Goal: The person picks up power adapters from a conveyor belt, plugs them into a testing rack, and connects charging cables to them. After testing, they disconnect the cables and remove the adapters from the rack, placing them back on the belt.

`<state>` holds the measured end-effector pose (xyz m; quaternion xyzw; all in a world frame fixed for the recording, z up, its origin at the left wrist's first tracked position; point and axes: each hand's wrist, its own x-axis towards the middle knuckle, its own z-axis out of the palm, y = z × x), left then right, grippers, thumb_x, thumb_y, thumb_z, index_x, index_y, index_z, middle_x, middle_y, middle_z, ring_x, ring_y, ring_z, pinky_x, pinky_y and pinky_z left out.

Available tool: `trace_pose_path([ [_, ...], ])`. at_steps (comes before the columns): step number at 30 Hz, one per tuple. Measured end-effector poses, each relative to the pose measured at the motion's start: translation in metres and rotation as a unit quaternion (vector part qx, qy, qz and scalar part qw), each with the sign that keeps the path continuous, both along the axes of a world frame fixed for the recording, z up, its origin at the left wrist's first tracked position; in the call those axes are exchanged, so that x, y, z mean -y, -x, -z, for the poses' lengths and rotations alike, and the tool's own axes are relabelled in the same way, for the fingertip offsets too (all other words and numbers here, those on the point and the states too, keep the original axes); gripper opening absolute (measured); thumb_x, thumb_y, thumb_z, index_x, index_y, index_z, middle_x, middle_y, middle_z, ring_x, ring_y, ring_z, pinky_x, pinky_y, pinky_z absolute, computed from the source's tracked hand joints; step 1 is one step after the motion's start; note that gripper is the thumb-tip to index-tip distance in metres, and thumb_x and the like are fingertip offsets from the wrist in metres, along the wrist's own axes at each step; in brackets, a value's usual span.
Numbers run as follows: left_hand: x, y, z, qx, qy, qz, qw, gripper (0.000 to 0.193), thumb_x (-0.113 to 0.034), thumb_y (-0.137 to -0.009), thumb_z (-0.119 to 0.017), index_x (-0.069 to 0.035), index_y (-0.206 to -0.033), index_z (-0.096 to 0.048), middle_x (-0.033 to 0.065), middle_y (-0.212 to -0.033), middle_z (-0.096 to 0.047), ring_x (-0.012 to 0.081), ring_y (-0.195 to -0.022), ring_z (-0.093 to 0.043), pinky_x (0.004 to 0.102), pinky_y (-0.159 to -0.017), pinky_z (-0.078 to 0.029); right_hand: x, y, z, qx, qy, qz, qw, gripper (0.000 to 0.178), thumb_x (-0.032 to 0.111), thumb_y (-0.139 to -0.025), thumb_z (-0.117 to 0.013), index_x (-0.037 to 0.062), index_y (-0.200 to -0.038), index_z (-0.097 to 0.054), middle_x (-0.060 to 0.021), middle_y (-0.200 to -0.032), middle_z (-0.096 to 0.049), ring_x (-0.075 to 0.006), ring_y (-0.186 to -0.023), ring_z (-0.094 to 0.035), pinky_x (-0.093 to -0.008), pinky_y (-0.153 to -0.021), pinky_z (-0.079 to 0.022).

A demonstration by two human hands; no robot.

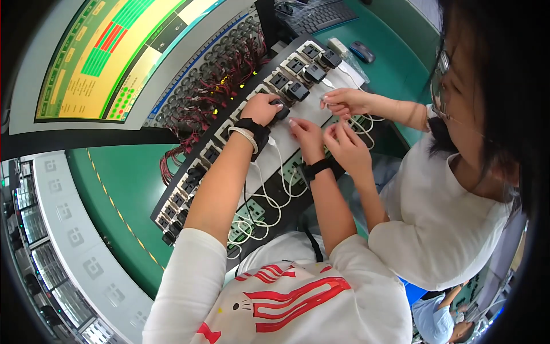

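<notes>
My left hand [262,109], a black band at its wrist, is closed on a black power adapter [281,110] at the long row of sockets [212,152]. Just right of that adapter, my right hand [307,137] has its fingers drawn together; whatever is in them, if anything, is too small to make out. More black adapters [297,90] stand in the sockets farther up the row. White cables [279,166] loop below my hands, and one white plug [271,141] lies by my left wrist.
A co-worker's two hands [350,150] are close on my right, by more white cable. Behind the sockets is a bank of red wires [229,94] below a lit monitor [109,57]. A keyboard [318,20] and mouse [362,51] lie on the green table [395,74].
</notes>
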<state>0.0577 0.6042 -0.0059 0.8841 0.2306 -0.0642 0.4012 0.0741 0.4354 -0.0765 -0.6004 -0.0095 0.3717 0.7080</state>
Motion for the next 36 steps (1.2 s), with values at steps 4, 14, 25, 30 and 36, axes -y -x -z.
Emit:
trace_pose_path([
  [4, 0.008, -0.007, -0.002, 0.003, 0.007, 0.005, 1.0, 0.036, -0.023, -0.077, -0.067, -0.006, -0.109, -0.066, 0.0185, -0.104, -0.065, 0.0329, -0.098, -0.061, 0.0369, -0.088, -0.046, 0.013, -0.012, 0.039, 0.267, 0.029, 0.06, 0.961, 0.017, 0.01, -0.086, -0.061, 0.0028, -0.102, -0.058, 0.0003, -0.091, -0.057, -0.0091, -0.073, -0.053, -0.0229, -0.059, -0.046],
  [14, 0.003, -0.001, 0.004, -0.006, 0.008, -0.003, 1.0, 0.036, -0.025, -0.08, -0.066, -0.008, -0.112, -0.065, 0.0201, -0.103, -0.065, 0.0329, -0.096, -0.062, 0.0363, -0.085, -0.047, -0.01, -0.015, 0.031, 0.024, -0.166, 0.062, 0.984, 0.019, 0.008, -0.079, -0.056, 0.0072, -0.099, -0.058, -0.0048, -0.097, -0.058, -0.0214, -0.089, -0.056, -0.034, -0.081, -0.046],
  [25, -0.003, 0.002, 0.011, 0.02, 0.037, -0.002, 0.999, 0.034, -0.023, -0.081, -0.064, -0.011, -0.112, -0.065, 0.0199, -0.099, -0.065, 0.0333, -0.094, -0.062, 0.0371, -0.084, -0.046, -0.015, -0.004, -0.018, -0.146, -0.039, 0.148, 0.977, 0.03, -0.003, -0.079, -0.057, 0.0066, -0.108, -0.056, -0.0048, -0.092, -0.058, -0.0199, -0.077, -0.06, -0.0321, -0.071, -0.054],
  [30, 0.003, 0.002, 0.012, 0.029, 0.02, 0.011, 0.999, 0.032, -0.024, -0.08, -0.064, -0.012, -0.109, -0.066, 0.0193, -0.099, -0.065, 0.0343, -0.094, -0.061, 0.0382, -0.083, -0.047, -0.012, -0.007, -0.012, -0.138, -0.042, 0.13, 0.981, 0.025, -0.007, -0.081, -0.054, 0.0059, -0.102, -0.055, -0.0059, -0.092, -0.058, -0.0223, -0.081, -0.061, -0.0332, -0.072, -0.054],
  [36, 0.003, 0.003, 0.016, 0.05, 0.008, 0.021, 0.998, 0.031, -0.025, -0.08, -0.063, -0.013, -0.109, -0.067, 0.0185, -0.098, -0.066, 0.0349, -0.093, -0.061, 0.0396, -0.084, -0.047, -0.023, 0.001, -0.02, -0.112, -0.035, 0.172, 0.978, 0.027, -0.007, -0.079, -0.055, 0.004, -0.104, -0.054, -0.0078, -0.097, -0.057, -0.0234, -0.081, -0.062, -0.0325, -0.071, -0.055],
])
